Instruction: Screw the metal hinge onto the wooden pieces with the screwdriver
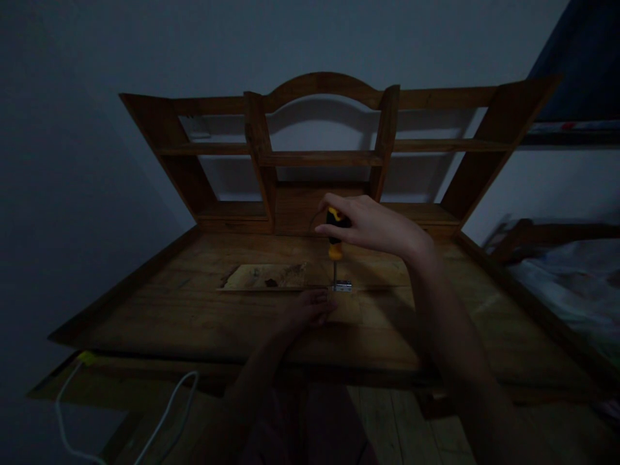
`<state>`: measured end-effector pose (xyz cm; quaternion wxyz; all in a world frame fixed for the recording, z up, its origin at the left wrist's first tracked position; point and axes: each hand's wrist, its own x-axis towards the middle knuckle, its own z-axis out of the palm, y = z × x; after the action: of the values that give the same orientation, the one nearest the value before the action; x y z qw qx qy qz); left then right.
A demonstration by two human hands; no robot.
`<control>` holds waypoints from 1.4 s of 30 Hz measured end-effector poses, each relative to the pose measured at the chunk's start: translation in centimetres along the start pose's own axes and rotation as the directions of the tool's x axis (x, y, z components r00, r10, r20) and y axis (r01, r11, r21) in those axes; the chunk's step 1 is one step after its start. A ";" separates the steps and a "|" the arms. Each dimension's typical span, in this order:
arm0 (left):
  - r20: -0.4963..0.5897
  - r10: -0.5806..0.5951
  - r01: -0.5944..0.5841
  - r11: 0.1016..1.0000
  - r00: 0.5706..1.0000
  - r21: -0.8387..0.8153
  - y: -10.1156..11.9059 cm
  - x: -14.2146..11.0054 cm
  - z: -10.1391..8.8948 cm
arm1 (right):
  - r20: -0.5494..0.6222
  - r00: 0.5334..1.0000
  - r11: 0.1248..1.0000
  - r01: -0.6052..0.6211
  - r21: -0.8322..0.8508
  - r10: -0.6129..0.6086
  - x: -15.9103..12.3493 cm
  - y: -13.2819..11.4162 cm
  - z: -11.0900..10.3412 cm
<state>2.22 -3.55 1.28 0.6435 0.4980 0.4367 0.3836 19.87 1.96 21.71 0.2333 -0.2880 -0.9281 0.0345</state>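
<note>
My right hand [372, 226] is closed round the black and yellow handle of a screwdriver [334, 244], which stands upright with its tip on a small metal hinge [343, 285] on the wooden desk [194, 310]. My left hand [307, 309] rests on the desk top just in front of the hinge, fingers laid flat near the screwdriver's tip. A lighter wooden panel [271, 276] lies set into the desk to the left of the hinge.
A wooden hutch with shelves [320, 155] rises at the back of the desk against the wall. White cables [169, 407] hang off the front left. A bed with bedding [566, 278] stands to the right. The room is dim.
</note>
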 end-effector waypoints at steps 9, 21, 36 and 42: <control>-0.007 -0.018 0.018 0.999 1.000 0.027 0.6 -0.2 0.3 | 0.011 0.999 0.999 0.037 -0.006 -0.037 0.1 0.0 0.1; 0.005 0.008 -0.007 0.997 1.000 -0.076 -0.7 0.6 -0.1 | 0.035 0.997 0.997 0.073 0.040 -0.075 0.3 0.5 0.2; 0.021 0.000 0.002 0.995 1.000 -0.101 -1.0 0.5 -0.4 | 0.007 1.000 0.999 -0.010 -0.034 0.010 0.3 0.6 0.4; 0.022 0.000 0.002 0.997 1.000 -0.079 -0.9 0.5 -0.3 | 0.001 0.999 0.996 -0.043 -0.072 0.043 0.4 0.7 0.4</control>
<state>2.14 -3.13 0.30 0.6676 0.4762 0.4144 0.3948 19.76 2.83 21.38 0.2208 -0.3160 -0.9227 0.0063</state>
